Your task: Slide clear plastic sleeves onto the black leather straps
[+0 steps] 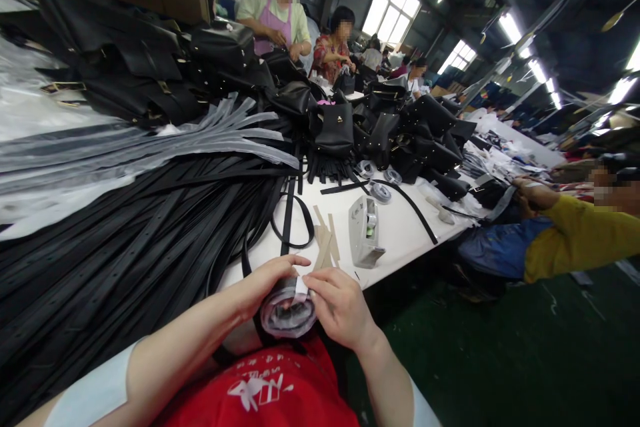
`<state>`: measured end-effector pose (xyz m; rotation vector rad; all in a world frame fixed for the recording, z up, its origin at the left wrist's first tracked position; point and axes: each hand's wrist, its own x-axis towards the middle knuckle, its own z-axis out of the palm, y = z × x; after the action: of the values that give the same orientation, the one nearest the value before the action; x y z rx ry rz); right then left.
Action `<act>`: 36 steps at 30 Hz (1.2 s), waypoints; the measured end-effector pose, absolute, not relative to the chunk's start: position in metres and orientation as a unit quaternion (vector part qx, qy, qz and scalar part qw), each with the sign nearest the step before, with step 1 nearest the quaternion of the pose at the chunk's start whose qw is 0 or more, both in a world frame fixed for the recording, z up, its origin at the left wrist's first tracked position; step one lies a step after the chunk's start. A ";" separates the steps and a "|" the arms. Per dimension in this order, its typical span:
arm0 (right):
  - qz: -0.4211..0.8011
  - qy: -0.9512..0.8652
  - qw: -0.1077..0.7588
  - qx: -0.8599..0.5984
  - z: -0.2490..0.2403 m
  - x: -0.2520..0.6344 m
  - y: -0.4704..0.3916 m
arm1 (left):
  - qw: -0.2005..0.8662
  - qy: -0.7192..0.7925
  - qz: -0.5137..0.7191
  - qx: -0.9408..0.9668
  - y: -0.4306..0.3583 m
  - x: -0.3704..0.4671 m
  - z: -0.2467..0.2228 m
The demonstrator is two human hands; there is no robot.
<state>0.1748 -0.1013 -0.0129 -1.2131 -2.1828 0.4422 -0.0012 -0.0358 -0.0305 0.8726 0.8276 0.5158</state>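
Left hand [265,283] curled over the top-left of a coiled strap bundle [287,312], fingers wrapped on it, gripping. Right hand [337,303] grips the bundle's right side, thumb and forefinger pinching a small white tab [301,288] at the top of the coil. Bundle is a black strap rolled up in clear/grey film, held between both hands just above the red shirt [270,387], at the near edge of the white table [400,230].

Just beyond the hands: a few tan paper strips [326,240] lying on the table, and a grey tape dispenser [365,232] to their right. A loose black strap [290,213] loops on the table behind the strips.

Left of the hands: big pile of flat black belts [125,247], some under clear plastic sleeves [150,143] higher up.

Farther back: heap of black handbags [400,130], small tape rolls [381,192] in front of them.

Other people: one in a pink apron [274,17] at the far end, one in a yellow sleeve [575,237] at the right edge of the table.
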 end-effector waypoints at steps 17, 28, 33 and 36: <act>0.123 -0.462 0.476 -0.738 -0.059 0.320 -0.036 | 0.698 0.397 0.269 0.532 -0.024 -0.004 -0.033; 0.188 -0.383 0.475 -0.770 -0.087 0.309 -0.080 | 0.683 0.443 0.299 0.498 -0.015 -0.008 -0.034; 0.205 -0.364 0.467 -0.779 -0.092 0.316 -0.078 | 0.638 0.453 0.347 0.517 -0.023 -0.001 -0.026; 0.221 -0.370 0.459 -0.777 -0.081 0.300 -0.086 | 0.610 0.458 0.354 0.540 -0.026 0.000 -0.030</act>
<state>0.2996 -0.0855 -0.0808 -1.9136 -0.9109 0.5450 0.0000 -0.0261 -0.0303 1.2475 1.0575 0.8180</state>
